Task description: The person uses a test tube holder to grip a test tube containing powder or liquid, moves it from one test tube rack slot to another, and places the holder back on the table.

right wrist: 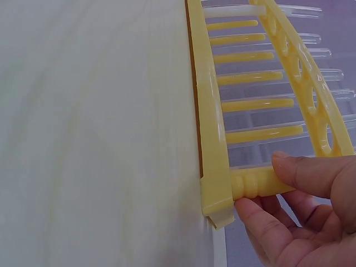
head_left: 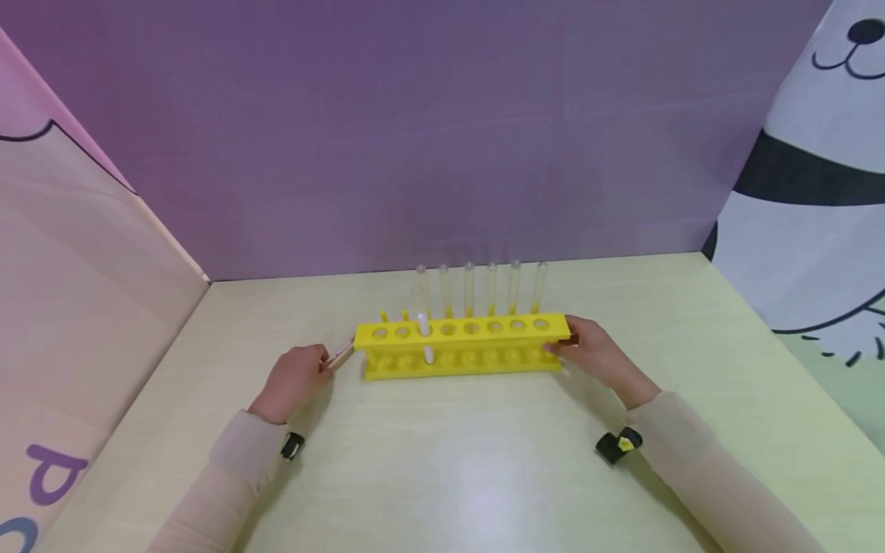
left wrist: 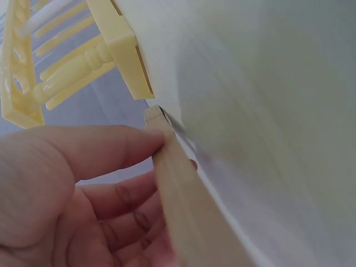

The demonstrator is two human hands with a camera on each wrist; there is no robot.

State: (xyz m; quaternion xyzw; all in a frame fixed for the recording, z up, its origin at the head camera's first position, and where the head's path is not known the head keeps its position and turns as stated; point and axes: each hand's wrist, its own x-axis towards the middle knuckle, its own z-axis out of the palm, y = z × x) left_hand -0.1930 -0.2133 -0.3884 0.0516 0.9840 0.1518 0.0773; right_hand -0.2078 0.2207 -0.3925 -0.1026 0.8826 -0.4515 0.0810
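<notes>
A yellow test tube rack point(head_left: 462, 326) stands on the table. Several clear test tubes point(head_left: 469, 288) sit upside down over its rear pegs, their rounded ends up. A white stick-like piece point(head_left: 424, 326) stands in a front hole, left of the middle. My right hand point(head_left: 598, 353) grips the rack's right end post point(right wrist: 258, 182) between thumb and fingers. At the left end, my left hand point(head_left: 293, 380) pinches a flat, pale, wood-like strip point(left wrist: 186, 189) between thumb and fingers. The strip's tip is close to the rack's left end; whether they touch I cannot tell. Its lower part is out of view.
The pale wooden-look table point(head_left: 442, 461) reaches back to a purple cloth wall point(head_left: 442, 138). Printed cloth panels stand at the left point(head_left: 83, 269) and right point(head_left: 816, 238). Two uncovered yellow pegs point(head_left: 405, 315) stick up at the rack's back left.
</notes>
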